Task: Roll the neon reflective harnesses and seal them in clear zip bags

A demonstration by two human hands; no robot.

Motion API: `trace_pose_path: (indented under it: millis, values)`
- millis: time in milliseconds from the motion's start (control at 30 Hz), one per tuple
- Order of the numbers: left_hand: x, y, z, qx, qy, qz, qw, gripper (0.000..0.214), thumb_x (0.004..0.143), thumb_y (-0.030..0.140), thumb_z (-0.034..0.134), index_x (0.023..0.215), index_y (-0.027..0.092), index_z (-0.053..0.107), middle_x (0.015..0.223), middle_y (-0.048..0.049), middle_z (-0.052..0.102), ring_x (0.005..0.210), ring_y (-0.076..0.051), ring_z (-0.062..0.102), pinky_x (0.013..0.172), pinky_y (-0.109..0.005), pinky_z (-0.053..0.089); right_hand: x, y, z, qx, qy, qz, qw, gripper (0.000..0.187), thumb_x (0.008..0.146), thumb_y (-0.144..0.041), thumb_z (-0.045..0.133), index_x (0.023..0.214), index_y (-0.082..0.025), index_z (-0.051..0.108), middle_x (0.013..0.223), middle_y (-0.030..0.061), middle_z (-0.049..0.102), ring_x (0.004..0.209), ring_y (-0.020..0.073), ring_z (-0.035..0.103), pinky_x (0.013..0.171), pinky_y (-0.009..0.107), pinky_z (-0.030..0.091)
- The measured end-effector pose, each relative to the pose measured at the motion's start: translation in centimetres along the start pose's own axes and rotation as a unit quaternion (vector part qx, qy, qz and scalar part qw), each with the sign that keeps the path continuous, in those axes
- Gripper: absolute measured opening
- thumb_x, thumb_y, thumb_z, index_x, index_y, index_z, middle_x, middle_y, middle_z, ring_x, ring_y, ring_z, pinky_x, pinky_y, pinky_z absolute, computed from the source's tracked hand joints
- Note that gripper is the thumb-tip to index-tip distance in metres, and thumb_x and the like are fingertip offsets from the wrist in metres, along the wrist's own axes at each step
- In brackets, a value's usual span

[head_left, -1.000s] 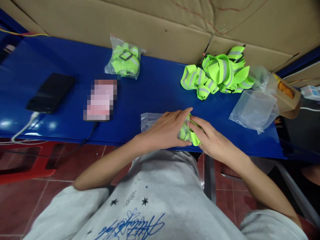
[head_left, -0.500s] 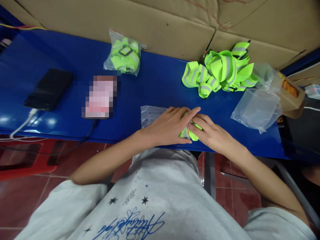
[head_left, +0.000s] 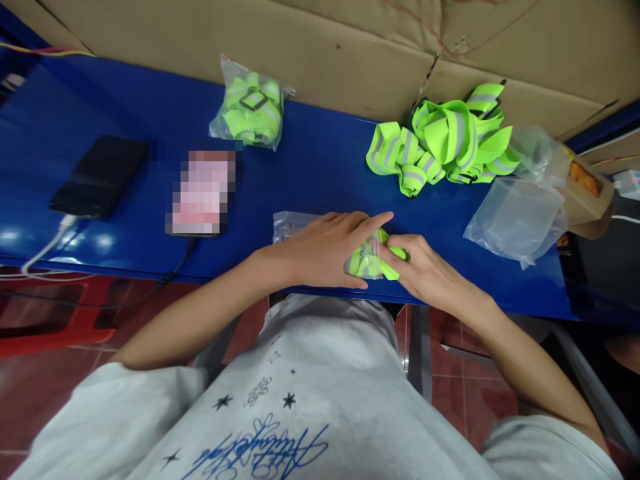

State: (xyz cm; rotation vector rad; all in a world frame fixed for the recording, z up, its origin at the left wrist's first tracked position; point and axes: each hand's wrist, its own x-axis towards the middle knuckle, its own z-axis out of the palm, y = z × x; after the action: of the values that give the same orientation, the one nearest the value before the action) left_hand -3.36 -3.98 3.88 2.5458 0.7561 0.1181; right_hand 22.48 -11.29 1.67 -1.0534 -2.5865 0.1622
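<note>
At the front edge of the blue table, a clear plastic bag (head_left: 287, 227) lies partly under my left hand (head_left: 325, 250). That hand rests flat over it, thumb and fingers stretched out. Part of a neon-green reflective strap (head_left: 361, 261) shows through the plastic beside it. More of the strap sticks out of the bag's right end, where the bent fingers of my right hand (head_left: 423, 267) grip it. My right fingertips are partly hidden by the strap and bag.
Loose neon-green reflective straps (head_left: 445, 143) lie in a heap at the back right. Beside them are clear bags (head_left: 517, 217) and a cardboard box (head_left: 593, 193). A bagged strap (head_left: 253, 110) stands at the back left, near a blurred-out phone (head_left: 203, 193) and a black device (head_left: 100, 177) with a white cable.
My left hand has shifted slightly left, away from my right hand. More of the green strap and bag end shows between them. My right fingers have curled in around the strap.
</note>
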Motion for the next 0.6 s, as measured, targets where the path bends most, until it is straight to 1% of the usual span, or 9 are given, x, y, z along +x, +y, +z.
trace_pose_path:
  millis: [100, 200, 267, 367, 433, 500, 533, 600]
  values:
    - [0.2, 0.1, 0.6, 0.031, 0.024, -0.003, 0.999, 0.100, 0.087, 0.049, 0.078, 0.166, 0.019, 0.024, 0.154, -0.0185, 0.053, 0.138, -0.037, 0.057, 0.117, -0.049, 0.041, 0.5, 0.4, -0.2, 0.022, -0.010, -0.004, 1.000, 0.050, 0.105, -0.012, 0.044, 0.153, -0.023, 0.055, 0.135, 0.0131, 0.065, 0.127, 0.0264, 0.064, 0.106, 0.044, 0.060]
    - [0.2, -0.1, 0.8, 0.032, 0.038, 0.015, 0.999, 0.096, 0.089, 0.049, 0.075, 0.165, 0.019, 0.024, 0.153, -0.0180, 0.054, 0.138, -0.036, 0.057, 0.116, -0.049, 0.041, 0.8, 0.7, -0.3, 0.078, 0.001, -0.012, 0.997, 0.051, 0.105, -0.020, 0.055, 0.156, -0.024, 0.051, 0.142, 0.0124, 0.064, 0.131, 0.0239, 0.065, 0.107, 0.039, 0.061]
    - [0.2, -0.2, 0.7, 0.028, 0.034, 0.019, 0.999, 0.095, 0.090, 0.050, 0.073, 0.165, 0.020, 0.024, 0.153, -0.0174, 0.054, 0.137, -0.035, 0.058, 0.115, -0.049, 0.042, 1.0, 0.8, -0.3, 0.114, 0.012, -0.004, 0.993, 0.051, 0.103, -0.025, 0.062, 0.153, -0.022, 0.053, 0.141, 0.0126, 0.066, 0.130, 0.0233, 0.066, 0.107, 0.038, 0.061]
    - [0.2, -0.1, 0.5, 0.026, 0.033, 0.017, 0.999, 0.094, 0.090, 0.050, 0.073, 0.165, 0.020, 0.024, 0.153, -0.0172, 0.054, 0.137, -0.035, 0.058, 0.115, -0.049, 0.042, 1.2, 1.0, -0.1, 0.150, 0.026, 0.036, 0.988, 0.042, 0.100, -0.024, 0.065, 0.141, -0.023, 0.058, 0.130, 0.0096, 0.072, 0.117, 0.0208, 0.073, 0.099, 0.034, 0.063]
    - [0.4, 0.1, 0.5, 0.043, 0.042, 0.023, 0.998, 0.093, 0.090, 0.048, 0.073, 0.164, 0.019, 0.025, 0.151, -0.0173, 0.056, 0.136, -0.035, 0.059, 0.114, -0.048, 0.042, 1.5, 1.2, 0.4, 0.168, 0.043, 0.040, 0.984, 0.032, 0.100, -0.022, 0.063, 0.132, -0.023, 0.062, 0.121, 0.0072, 0.075, 0.108, 0.0189, 0.075, 0.093, 0.032, 0.063]
    - [0.7, 0.4, 0.5, 0.081, 0.051, 0.034, 0.995, 0.091, 0.091, 0.044, 0.073, 0.164, 0.017, 0.026, 0.148, -0.0176, 0.057, 0.132, -0.035, 0.060, 0.111, -0.048, 0.044, 1.9, 1.3, 1.2, 0.166, 0.062, 0.017, 0.984, 0.023, 0.102, -0.022, 0.058, 0.123, -0.022, 0.067, 0.119, 0.0076, 0.074, 0.109, 0.0189, 0.073, 0.092, 0.032, 0.061]
    - [0.8, 0.5, 0.5, 0.103, 0.053, 0.039, 0.993, 0.089, 0.091, 0.041, 0.073, 0.164, 0.016, 0.027, 0.147, -0.0177, 0.058, 0.130, -0.036, 0.061, 0.109, -0.047, 0.044, 2.1, 1.4, 1.6, 0.148, 0.071, 0.001, 0.986, 0.020, 0.103, -0.023, 0.057, 0.118, -0.021, 0.069, 0.119, 0.0084, 0.073, 0.113, 0.0198, 0.071, 0.094, 0.033, 0.059]
    - [1.0, 0.7, 0.4, 0.136, 0.052, 0.048, 0.988, 0.086, 0.092, 0.036, 0.071, 0.164, 0.017, 0.027, 0.145, -0.0177, 0.060, 0.129, -0.035, 0.062, 0.107, -0.046, 0.045, 2.3, 1.3, 2.2, 0.081, 0.080, -0.020, 0.993, 0.019, 0.105, -0.027, 0.056, 0.109, -0.021, 0.073, 0.122, 0.0106, 0.070, 0.119, 0.0235, 0.065, 0.096, 0.039, 0.055]
